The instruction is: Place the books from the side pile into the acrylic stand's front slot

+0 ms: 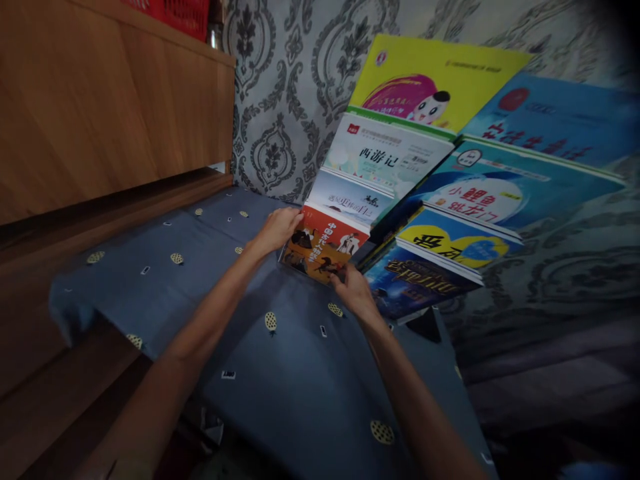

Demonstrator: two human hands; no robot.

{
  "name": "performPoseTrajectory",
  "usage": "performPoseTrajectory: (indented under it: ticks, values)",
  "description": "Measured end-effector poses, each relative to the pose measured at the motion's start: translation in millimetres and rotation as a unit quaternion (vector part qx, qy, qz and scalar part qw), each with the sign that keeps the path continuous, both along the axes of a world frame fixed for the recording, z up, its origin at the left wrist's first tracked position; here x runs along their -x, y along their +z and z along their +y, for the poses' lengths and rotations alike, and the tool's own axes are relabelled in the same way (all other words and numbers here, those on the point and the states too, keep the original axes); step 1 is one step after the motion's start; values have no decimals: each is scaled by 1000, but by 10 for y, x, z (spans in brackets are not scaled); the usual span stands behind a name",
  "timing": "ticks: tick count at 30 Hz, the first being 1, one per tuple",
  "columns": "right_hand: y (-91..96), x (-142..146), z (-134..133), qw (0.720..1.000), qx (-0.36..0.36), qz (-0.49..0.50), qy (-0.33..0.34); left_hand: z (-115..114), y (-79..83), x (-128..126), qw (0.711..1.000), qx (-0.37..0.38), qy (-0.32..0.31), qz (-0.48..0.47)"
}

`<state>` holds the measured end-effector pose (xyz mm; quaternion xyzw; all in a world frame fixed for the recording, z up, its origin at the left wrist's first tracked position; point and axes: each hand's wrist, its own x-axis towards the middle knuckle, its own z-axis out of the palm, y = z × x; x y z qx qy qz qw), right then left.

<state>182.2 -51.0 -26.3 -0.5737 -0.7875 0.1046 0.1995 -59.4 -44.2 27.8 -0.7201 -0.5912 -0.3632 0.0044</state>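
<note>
A small red and orange book (320, 250) with Chinese lettering and painted figures leans at the front of the left column of books. My left hand (281, 229) holds its left edge near the top, with the fingertips partly hidden. At its lower right corner, my right hand (354, 291) grips it between thumb and fingers. Directly behind stand a pale blue book (345, 198), a white and light-green book (383, 157) and a tall yellow book (440, 73), rising in steps.
To the right is a second column, with a dark blue book (420, 280), a blue and yellow one (450, 241), a teal one (480, 183) and a taller blue one (555, 120). A grey-blue cloth (215, 227) covers the table. Wooden furniture (115, 100) stands left; patterned wallpaper (273, 133) is behind.
</note>
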Motion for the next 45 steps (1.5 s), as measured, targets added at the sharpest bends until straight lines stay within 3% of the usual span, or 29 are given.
performPoseTrajectory:
  ticks: [5,8,13,18,25,35,45]
  values:
    - [31,66,-62,998,-7,-56,-36,-2,5,48,1000,9,-29,-3]
    - [27,61,-77,999,-11,-38,-28,12,-17,103,997,6,-66,-36]
    - [18,10,-75,992,-57,114,5,42,-68,205,983,15,-126,-133]
    - [105,38,-77,952,-53,301,29,93,-120,354,948,65,-227,-212]
    - [254,64,-151,948,-24,317,-3,119,-132,464,927,129,-186,-298]
    - [296,174,-188,940,-40,338,20,86,-15,243,948,11,-227,-222]
    - [294,190,-204,959,-65,273,24,91,-22,219,967,-6,-183,-176]
